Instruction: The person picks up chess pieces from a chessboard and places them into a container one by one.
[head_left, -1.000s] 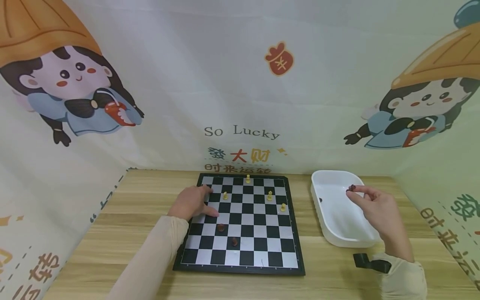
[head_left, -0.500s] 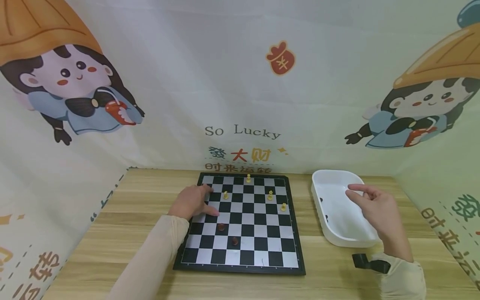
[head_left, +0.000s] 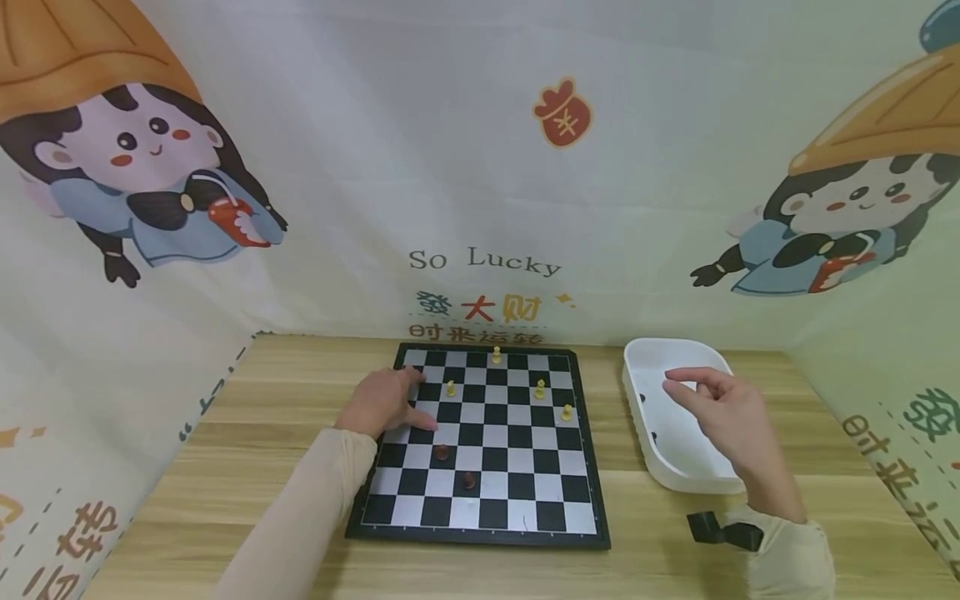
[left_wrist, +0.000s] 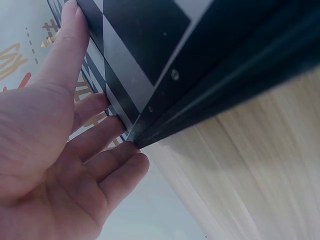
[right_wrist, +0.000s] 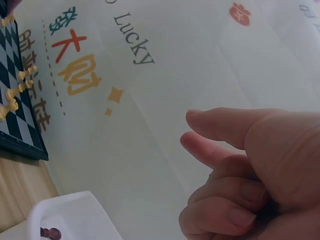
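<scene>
A black-and-white chessboard [head_left: 495,460] lies on the table, carrying several cream chess pieces, among them a piece [head_left: 540,389] near the right side, and two dark red pieces, one a piece [head_left: 442,452] near the left hand. My left hand [head_left: 378,404] rests on the board's left edge, thumb and index finger spread over it; in the left wrist view other fingers touch the border. Over a white tray [head_left: 654,467] hovers my right hand [head_left: 723,417], thumb and forefinger apart with nothing between them, other fingers bent. A dark red chess piece [right_wrist: 51,233] lies inside the tray.
The wooden table [head_left: 285,375] runs back to a printed cloth [head_left: 337,167] that hangs behind and at both sides. The tray stands right of the board, with a strip of table between. A black strap [head_left: 723,532] is on the right wrist.
A dark red chess piece pinched by my right hand dropped into the tray. Since then the hand has shifted left, thumb and forefinger bare. My left hand has kept its place on the board.
</scene>
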